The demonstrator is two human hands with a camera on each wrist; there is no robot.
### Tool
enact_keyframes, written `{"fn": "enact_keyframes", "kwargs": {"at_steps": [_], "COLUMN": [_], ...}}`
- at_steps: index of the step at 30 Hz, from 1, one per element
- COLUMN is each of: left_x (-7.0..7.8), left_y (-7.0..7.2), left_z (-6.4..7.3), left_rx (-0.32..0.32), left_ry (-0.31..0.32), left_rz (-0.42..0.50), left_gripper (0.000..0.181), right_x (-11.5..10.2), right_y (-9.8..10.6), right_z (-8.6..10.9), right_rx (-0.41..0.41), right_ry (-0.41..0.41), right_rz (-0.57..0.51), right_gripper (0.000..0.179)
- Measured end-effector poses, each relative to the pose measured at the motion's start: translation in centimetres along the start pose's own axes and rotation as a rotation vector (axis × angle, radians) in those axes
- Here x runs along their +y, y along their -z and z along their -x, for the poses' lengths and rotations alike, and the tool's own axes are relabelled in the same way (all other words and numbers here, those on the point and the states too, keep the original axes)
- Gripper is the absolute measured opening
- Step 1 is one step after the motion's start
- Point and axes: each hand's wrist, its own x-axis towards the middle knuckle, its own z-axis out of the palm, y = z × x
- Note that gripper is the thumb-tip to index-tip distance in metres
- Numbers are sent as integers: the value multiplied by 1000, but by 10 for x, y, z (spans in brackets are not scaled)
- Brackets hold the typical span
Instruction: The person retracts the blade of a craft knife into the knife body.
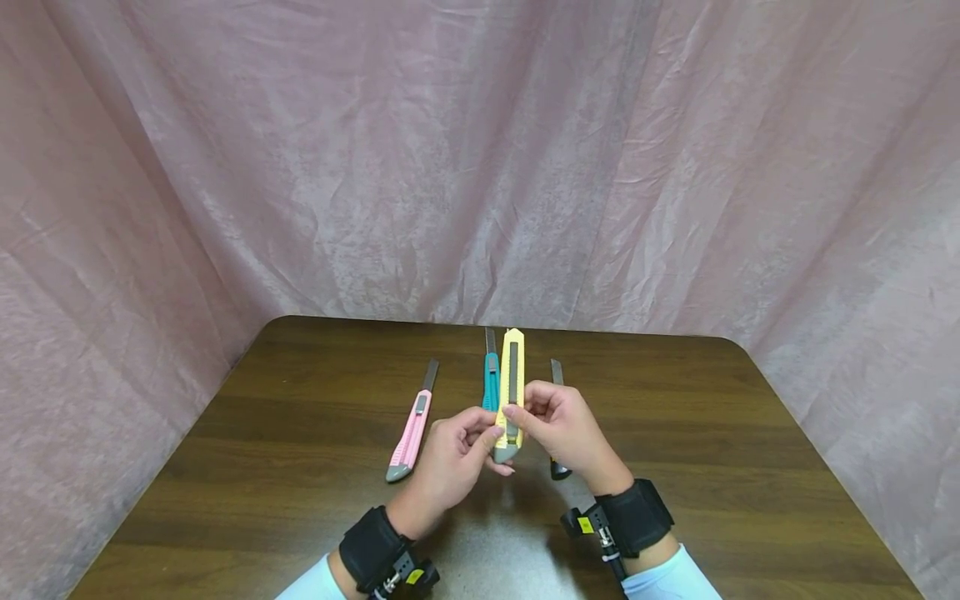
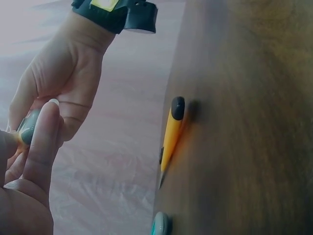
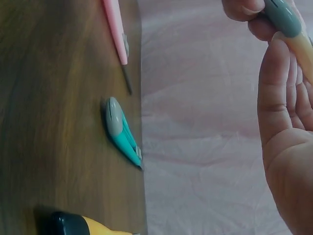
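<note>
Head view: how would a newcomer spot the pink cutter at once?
On the brown table, look just left of the left hand. The pink cutter lies there, blade toward the far edge. Its pink body sets it apart from the teal cutter, yellow cutter and orange cutter.

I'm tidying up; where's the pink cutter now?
In the head view, the pink cutter lies on the left half of the table, left of the teal cutter.

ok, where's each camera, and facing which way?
Head: worn on head, facing forward and down at table and curtain; left hand, right hand, wristbands, sleeves show.
Left wrist: on that wrist, at its hand's work, table sideways; both hands show.
Right wrist: on that wrist, at its hand's work, table sideways; right hand, left fingertips.
Wrist views share: held yellow cutter, teal cutter.
</note>
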Motion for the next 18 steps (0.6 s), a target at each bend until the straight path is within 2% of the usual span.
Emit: {"fn": "enact_keyframes", "kwargs": {"at_steps": [4,11,18], "left_x": [-1,-4,-5], "left_y": [2,1,2], "left_z": [0,0,0], "left_rx": [2,-3,-8], "left_ry": [-2,-6,-27], "left_rz": [-1,13,22], "left_gripper": [13,13,13], "right_x": [0,0,3], "right_y": [-1,1,1], "right_z": [0,1,1], "right_rx": [14,-46,-63], "right_ry": [-13,-76,3], "right_rz": [7,5,-4], "right_gripper": [6,11,6]}}
